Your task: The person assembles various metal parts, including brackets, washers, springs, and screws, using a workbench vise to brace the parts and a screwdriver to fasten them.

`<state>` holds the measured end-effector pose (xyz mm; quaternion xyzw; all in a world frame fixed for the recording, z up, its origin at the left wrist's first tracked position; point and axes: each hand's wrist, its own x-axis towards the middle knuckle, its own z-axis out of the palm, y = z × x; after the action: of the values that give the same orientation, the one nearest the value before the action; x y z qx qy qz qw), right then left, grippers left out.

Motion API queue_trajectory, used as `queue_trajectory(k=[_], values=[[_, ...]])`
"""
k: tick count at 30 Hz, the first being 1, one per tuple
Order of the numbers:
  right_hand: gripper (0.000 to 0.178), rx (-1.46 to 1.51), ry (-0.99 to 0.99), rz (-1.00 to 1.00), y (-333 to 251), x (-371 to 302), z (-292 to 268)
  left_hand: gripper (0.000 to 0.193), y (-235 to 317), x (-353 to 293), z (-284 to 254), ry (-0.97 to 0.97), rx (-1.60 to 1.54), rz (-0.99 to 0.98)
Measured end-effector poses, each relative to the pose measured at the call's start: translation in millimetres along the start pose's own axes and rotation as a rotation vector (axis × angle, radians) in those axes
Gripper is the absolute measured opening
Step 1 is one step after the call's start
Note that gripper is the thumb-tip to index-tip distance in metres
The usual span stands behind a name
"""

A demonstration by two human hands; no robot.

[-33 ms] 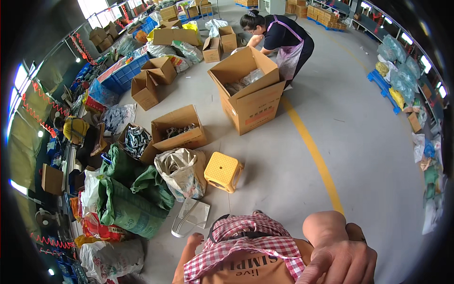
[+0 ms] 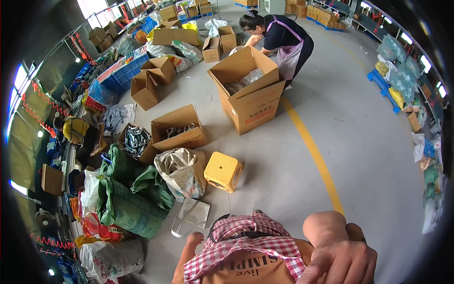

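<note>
My left hand (image 2: pixel 194 238) hangs low beside the red-checked apron (image 2: pixel 250 228), its small visible fingers apart and holding nothing. Closest to it on the floor lies a flat pale bag (image 2: pixel 195 214) with a white strap. At the lower right my right hand (image 2: pixel 343 262) is raised close to the camera, wrist bent. Its fingers curl together toward the bottom edge, where the tips are cut off; anything in them is hidden. Ahead of me stands a yellow plastic stool (image 2: pixel 222 170), beside an open woven sack (image 2: pixel 181 173).
Green sacks (image 2: pixel 130 206) and open cartons (image 2: pixel 187 138) of parts crowd the left. Farther ahead, another person (image 2: pixel 288 45) bends behind a tall carton (image 2: pixel 257 113). A yellow floor line (image 2: pixel 312 154) runs down the right; bagged goods sit on a blue pallet (image 2: pixel 385 92).
</note>
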<state>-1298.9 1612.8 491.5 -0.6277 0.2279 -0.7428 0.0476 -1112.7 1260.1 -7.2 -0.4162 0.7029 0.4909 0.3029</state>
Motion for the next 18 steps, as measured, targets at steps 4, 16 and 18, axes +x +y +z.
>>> queue_trajectory(k=[4,16,18], values=[[0.034,-0.022,-0.001,0.005,1,-4,4,0.031,0,5,-1,-0.024,0.026,0.021],[0.034,-0.011,0.081,0.109,8,-8,14,0.029,19,-47,-15,-0.081,0.339,-0.086],[0.035,0.003,0.061,0.114,11,-5,12,0.030,20,-46,-17,-0.094,0.371,-0.065]])
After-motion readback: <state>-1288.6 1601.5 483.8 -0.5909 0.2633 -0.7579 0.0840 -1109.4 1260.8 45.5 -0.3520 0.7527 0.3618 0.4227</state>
